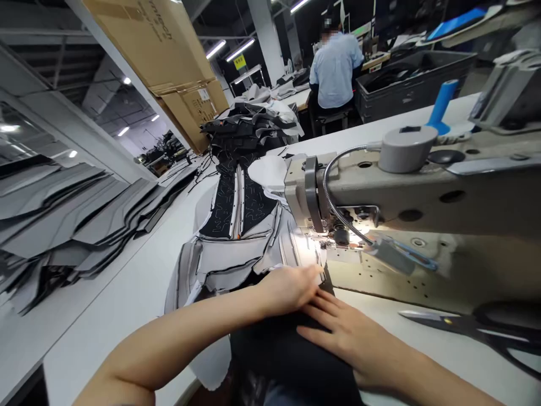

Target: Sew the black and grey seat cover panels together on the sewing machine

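Note:
My left hand lies flat on black fabric right at the needle area of a grey sewing machine, fingers stretched toward the lit presser foot. Beside it my right hand rests flat on the same black fabric, fingers spread and pointing left. Sewn grey and black pieces trail away behind the needle across the white table. The fingertips of my left hand are partly washed out by the machine's lamp.
Black-handled scissors lie on the table at the right. Stacks of grey cut pieces fill the left side. Cardboard boxes stand at the back. A person in a light blue shirt sits with their back turned, beside a dark bin.

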The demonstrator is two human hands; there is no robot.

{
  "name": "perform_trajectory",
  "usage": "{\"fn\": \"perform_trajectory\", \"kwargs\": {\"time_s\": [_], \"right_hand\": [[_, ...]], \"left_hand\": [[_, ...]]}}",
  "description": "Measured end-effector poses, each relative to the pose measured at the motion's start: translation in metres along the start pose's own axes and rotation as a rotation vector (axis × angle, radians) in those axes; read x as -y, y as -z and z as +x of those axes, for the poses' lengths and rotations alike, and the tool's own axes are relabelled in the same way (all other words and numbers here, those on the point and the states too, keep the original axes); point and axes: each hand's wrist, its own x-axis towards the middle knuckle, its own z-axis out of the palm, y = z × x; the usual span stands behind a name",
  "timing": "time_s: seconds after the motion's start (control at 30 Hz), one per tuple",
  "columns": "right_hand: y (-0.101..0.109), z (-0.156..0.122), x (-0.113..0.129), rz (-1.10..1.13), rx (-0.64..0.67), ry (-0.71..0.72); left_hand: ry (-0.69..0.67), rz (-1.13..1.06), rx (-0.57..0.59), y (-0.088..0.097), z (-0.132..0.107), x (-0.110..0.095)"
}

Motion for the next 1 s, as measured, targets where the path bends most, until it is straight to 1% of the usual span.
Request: {"fn": "perform_trajectory", "kwargs": {"time_s": [0.07,0.1,0.17,0.23,0.3,0.43,0.53,0.7,0.77,0.83,1.0], "right_hand": [[0.003,-0.002,0.002,0.071,0.079,0.069],[0.004,-0.002,0.003,0.102,0.111,0.078],[0.006,0.0,0.006,0.132,0.148,0.055],[0.003,0.002,0.006,0.13,0.141,0.03],[-0.004,0.003,0.005,0.103,0.108,0.023],[-0.014,0.0,0.0,0.076,0.053,0.038],[-0.014,0.001,-0.001,0.05,0.08,0.024],[-0.01,0.004,0.001,0.083,0.06,0.013],[-0.009,0.004,0.003,0.093,0.065,-0.001],[-0.007,0.002,0.004,0.066,0.066,-0.013],[-0.005,-0.003,0.003,-0.049,0.049,0.004]], "left_hand": [[-0.107,0.225,-0.015,-0.006,-0.003,0.005],[-0.121,0.329,-0.021,-0.007,-0.006,0.008],[-0.088,0.468,-0.067,-0.008,-0.009,0.012],[-0.068,0.513,-0.15,-0.007,-0.009,0.015],[-0.076,0.499,-0.194,-0.004,-0.005,0.017],[-0.084,0.486,-0.153,0.005,0.002,0.021],[-0.093,0.45,-0.082,0.011,0.004,0.021],[-0.067,0.163,0.068,0.009,0.008,0.012],[-0.096,0.091,0.126,0.006,0.012,0.01],[-0.125,0.087,0.162,0.005,0.015,0.012],[-0.129,0.222,0.115,0.008,0.016,0.028]]}}
